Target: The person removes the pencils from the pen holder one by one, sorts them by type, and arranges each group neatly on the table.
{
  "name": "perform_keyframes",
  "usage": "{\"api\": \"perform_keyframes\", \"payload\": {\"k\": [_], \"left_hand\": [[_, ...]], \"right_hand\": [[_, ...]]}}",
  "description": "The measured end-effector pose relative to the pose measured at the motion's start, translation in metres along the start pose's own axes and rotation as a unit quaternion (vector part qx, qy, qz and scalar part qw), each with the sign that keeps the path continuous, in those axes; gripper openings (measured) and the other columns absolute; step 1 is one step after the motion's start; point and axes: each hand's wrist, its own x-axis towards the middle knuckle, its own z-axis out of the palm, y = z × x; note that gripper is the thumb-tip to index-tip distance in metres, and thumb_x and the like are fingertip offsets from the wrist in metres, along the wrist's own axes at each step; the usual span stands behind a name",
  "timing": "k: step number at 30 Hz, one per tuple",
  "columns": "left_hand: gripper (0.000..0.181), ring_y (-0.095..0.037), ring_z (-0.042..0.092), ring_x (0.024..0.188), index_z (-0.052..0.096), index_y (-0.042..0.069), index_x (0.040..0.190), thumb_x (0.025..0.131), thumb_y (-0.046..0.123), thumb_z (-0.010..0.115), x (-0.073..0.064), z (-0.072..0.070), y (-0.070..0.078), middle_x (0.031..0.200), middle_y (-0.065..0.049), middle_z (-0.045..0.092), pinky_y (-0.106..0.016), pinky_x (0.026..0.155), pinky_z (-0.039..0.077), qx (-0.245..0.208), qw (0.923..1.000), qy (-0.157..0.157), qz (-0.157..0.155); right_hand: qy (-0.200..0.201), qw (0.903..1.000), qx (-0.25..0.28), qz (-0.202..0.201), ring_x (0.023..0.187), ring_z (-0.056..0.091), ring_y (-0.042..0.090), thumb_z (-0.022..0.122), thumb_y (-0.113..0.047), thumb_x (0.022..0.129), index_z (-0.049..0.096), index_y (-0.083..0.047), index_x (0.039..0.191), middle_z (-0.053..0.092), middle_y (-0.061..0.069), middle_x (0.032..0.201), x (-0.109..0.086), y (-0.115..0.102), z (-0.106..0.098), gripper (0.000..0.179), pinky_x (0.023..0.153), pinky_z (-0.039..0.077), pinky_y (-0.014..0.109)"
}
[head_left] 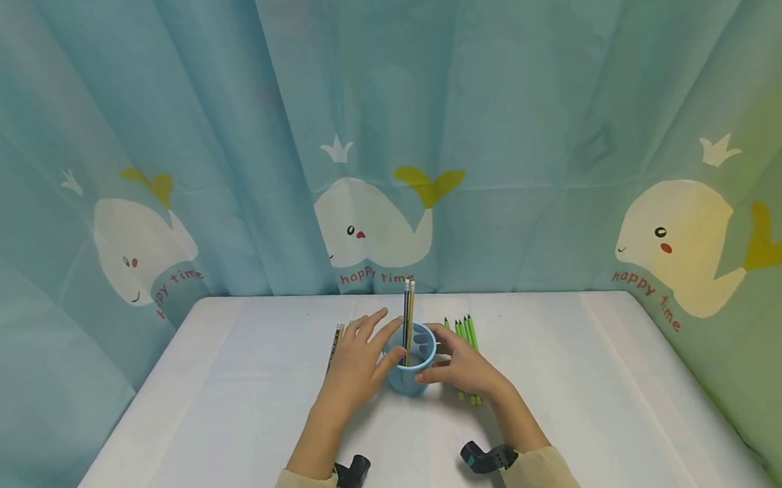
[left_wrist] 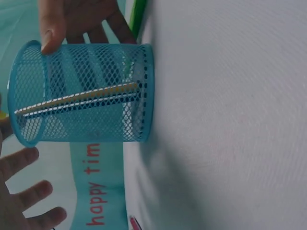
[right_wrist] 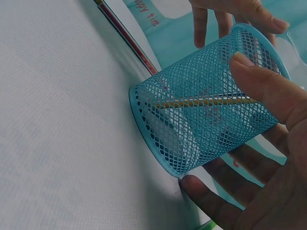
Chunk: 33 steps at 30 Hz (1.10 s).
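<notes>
A light blue mesh pencil cup (head_left: 408, 383) stands upright in the middle of the table. Two striped pencils (head_left: 408, 310) lean inside it, their ends above the rim; the mesh shows them slanting in the left wrist view. My right hand (head_left: 469, 367) holds the cup from the right, its thumb on the near side and the fingers around the far side. On the left, my left hand (head_left: 353, 362) has its fingers spread beside the rim, with the thumb close to the pencils. Whether that thumb touches the rim is unclear.
Several green pencils (head_left: 471, 336) lie right of the cup, partly behind my right hand. Striped pencils (head_left: 334, 343) lie on the left, partly hidden by my left hand. A whale-print curtain (head_left: 530, 213) hangs behind the white table (head_left: 239, 402).
</notes>
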Motion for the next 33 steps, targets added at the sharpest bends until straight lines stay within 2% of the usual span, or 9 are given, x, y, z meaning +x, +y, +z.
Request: {"api": "perform_keyframes", "payload": {"k": [6, 9, 16, 24, 33], "left_hand": [[0.057, -0.043, 0.037, 0.142, 0.043, 0.029, 0.152, 0.101, 0.055, 0.043, 0.003, 0.002, 0.005, 0.157, -0.007, 0.039, -0.068, 0.111, 0.034, 0.068, 0.9976, -0.008, 0.001], [0.056, -0.042, 0.032, 0.145, 0.041, 0.031, 0.152, 0.101, 0.054, 0.044, 0.005, 0.004, 0.008, 0.159, -0.007, 0.037, -0.068, 0.111, 0.034, 0.079, 0.9968, -0.007, 0.002], [0.058, -0.043, 0.025, 0.148, 0.041, 0.028, 0.153, 0.102, 0.057, 0.039, 0.009, 0.005, 0.016, 0.161, -0.005, 0.034, -0.067, 0.116, 0.027, 0.083, 0.9965, -0.012, -0.006], [0.059, -0.043, 0.027, 0.147, 0.042, 0.026, 0.153, 0.103, 0.056, 0.036, 0.012, 0.006, 0.018, 0.161, -0.002, 0.035, -0.069, 0.114, 0.028, 0.085, 0.9962, -0.016, -0.009], [0.057, -0.042, 0.033, 0.145, 0.042, 0.024, 0.153, 0.104, 0.053, 0.035, 0.013, 0.011, 0.019, 0.159, -0.001, 0.038, -0.070, 0.112, 0.030, 0.036, 0.9992, -0.018, -0.005]], "right_hand": [[-0.003, 1.0000, 0.002, -0.002, 0.127, 0.055, 0.034, 0.086, -0.017, 0.076, 0.046, -0.016, 0.146, 0.055, 0.007, 0.141, 0.001, 0.001, 0.000, 0.081, 0.102, 0.050, 0.054], [-0.005, 1.0000, 0.004, -0.003, 0.127, 0.055, 0.035, 0.086, -0.016, 0.077, 0.046, -0.017, 0.146, 0.055, 0.007, 0.141, 0.001, 0.002, 0.000, 0.080, 0.102, 0.050, 0.053], [-0.014, 0.9998, 0.002, -0.012, 0.128, 0.054, 0.037, 0.084, -0.015, 0.079, 0.044, -0.012, 0.147, 0.053, 0.011, 0.142, 0.001, 0.003, -0.001, 0.079, 0.103, 0.049, 0.055], [-0.014, 0.9998, 0.005, -0.010, 0.129, 0.053, 0.037, 0.084, -0.015, 0.079, 0.044, -0.012, 0.147, 0.053, 0.010, 0.143, 0.001, 0.001, -0.002, 0.079, 0.104, 0.048, 0.055], [-0.011, 0.9999, 0.003, -0.008, 0.130, 0.053, 0.036, 0.084, -0.015, 0.079, 0.045, -0.014, 0.146, 0.053, 0.009, 0.142, 0.002, 0.000, -0.002, 0.078, 0.104, 0.049, 0.055]]}}
